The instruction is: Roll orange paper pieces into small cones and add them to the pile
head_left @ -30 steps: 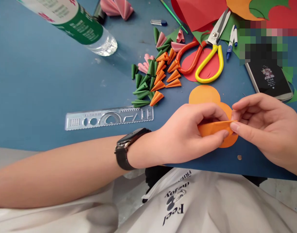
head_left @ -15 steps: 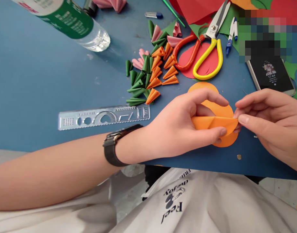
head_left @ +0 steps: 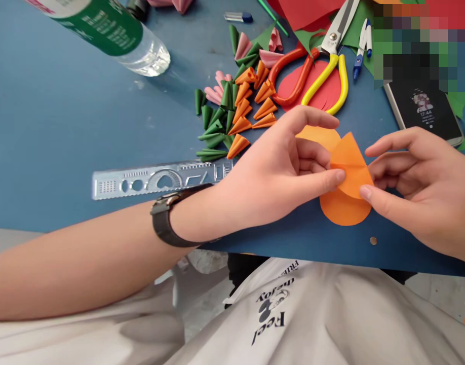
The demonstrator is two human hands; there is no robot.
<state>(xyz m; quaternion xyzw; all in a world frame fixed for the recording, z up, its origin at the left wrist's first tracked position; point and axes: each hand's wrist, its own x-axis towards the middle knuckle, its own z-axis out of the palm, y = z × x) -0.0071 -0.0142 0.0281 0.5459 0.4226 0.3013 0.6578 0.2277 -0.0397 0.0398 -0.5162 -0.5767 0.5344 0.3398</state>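
Note:
Between my two hands is a folded piece of orange paper (head_left: 352,162), now a wedge with its point towards the far side and a crease across it. My left hand (head_left: 289,157) pinches its left edge with the thumb on top. At the lower right corner, my right hand (head_left: 418,177) grips it between thumb and fingers. Orange paper circles (head_left: 344,210) lie on the table underneath, partly covered. Just beyond my left hand are several rolled orange paper cones (head_left: 240,124), with green paper cones (head_left: 213,126) and pink ones (head_left: 217,91) beside them.
Scissors (head_left: 333,50) with red and yellow handles lie on a red paper circle (head_left: 316,83). A phone (head_left: 422,109) and a compass with a blue tip (head_left: 359,56) are at the right. A clear ruler (head_left: 160,180) and a water bottle (head_left: 133,45) are at the left.
The orange paper has turned from a flat, edge-on fold to a wedge facing up. My right hand's thumb has shifted down to its lower right corner.

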